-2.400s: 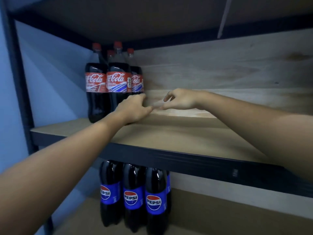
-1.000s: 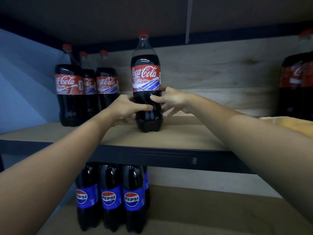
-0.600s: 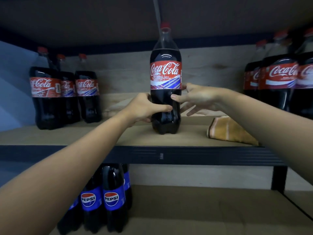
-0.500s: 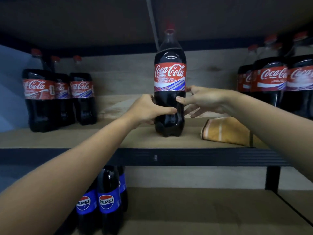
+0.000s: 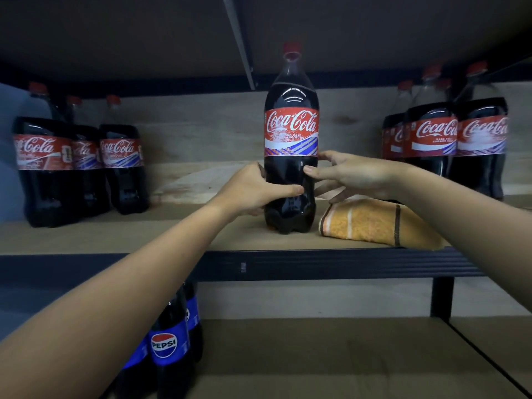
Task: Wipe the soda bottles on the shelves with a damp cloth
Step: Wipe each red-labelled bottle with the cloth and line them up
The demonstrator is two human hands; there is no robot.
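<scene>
At centre frame, on the shelf (image 5: 172,237), my left hand (image 5: 253,191) wraps the Coke bottle (image 5: 290,156); my right hand (image 5: 354,175) touches it with spread fingers. The cloth (image 5: 374,223) lies just right. Letting go carelessly could topple this tall bottle.

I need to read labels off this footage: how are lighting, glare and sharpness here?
Head view: dim overall; the held Coca-Cola bottle shows small glare on its shoulder, label legible; the left Coca-Cola bottles are soft and smeared toward the edge; the shelf's underside is in deep shadow.
</scene>
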